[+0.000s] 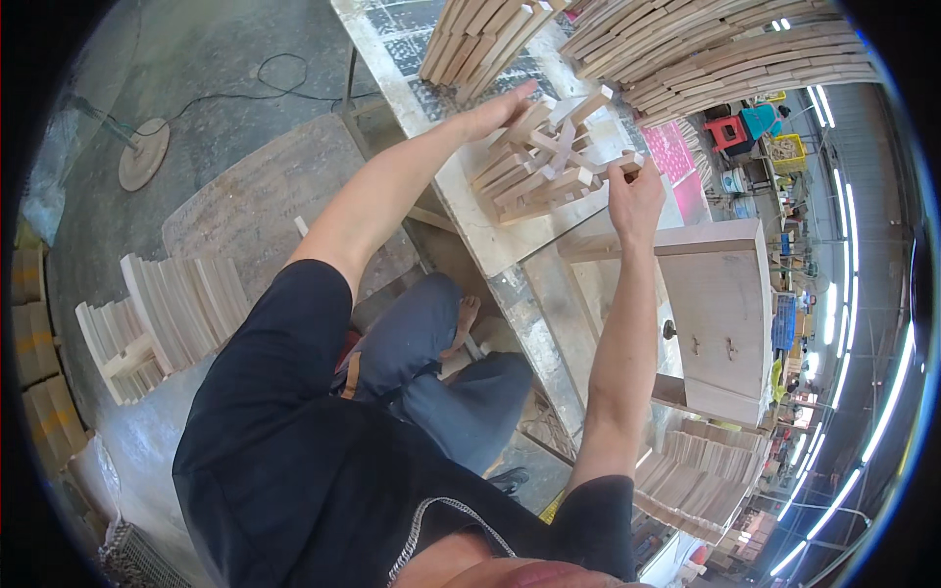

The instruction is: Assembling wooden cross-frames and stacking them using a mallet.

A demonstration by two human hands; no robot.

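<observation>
A pile of short, pale wooden sticks stands on the worktable, its pieces crossing one another at angles. My left hand lies along the far left side of the pile, with fingers stretched out; part of it is hidden behind the wood. At the pile's right side, my right hand is closed, its thumb and fingers pinching the end of a wooden stick.
Upright sticks stand bundled behind the pile, beside long stacked wood strips. Right of my forearm is a pale wooden box-like panel. More stacked boards sit on the floor at left, near a round-based stand and a cable.
</observation>
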